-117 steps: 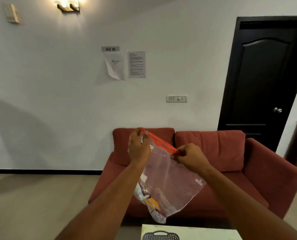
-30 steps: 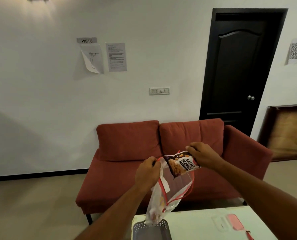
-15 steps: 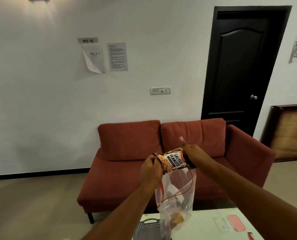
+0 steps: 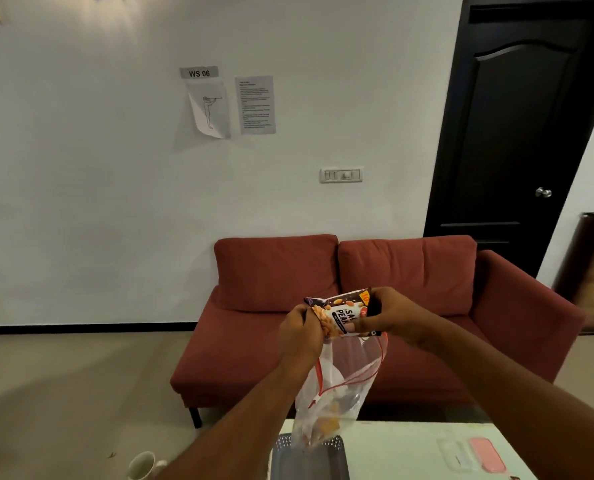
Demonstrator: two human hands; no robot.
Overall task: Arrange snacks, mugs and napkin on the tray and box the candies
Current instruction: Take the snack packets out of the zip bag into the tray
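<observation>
Right grip (image 4: 390, 315) now clamps peanuts (image 4: 340, 315), thumb down across front; my left grip (image 4: 300, 332), at packet's 9 o'clock, still pinches bag (image 4: 340, 386).

The peanut packet (image 4: 338, 311) in your right hand (image 4: 390, 315) is black and white with orange nuts printed on, the bag (image 4: 344, 379) under your left hand (image 4: 300, 336) clear with a red zip stripe.

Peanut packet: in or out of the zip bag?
Out. The right hand grips the peanut packet above the open mouth of the zip bag, which hangs below from the left hand.
</observation>
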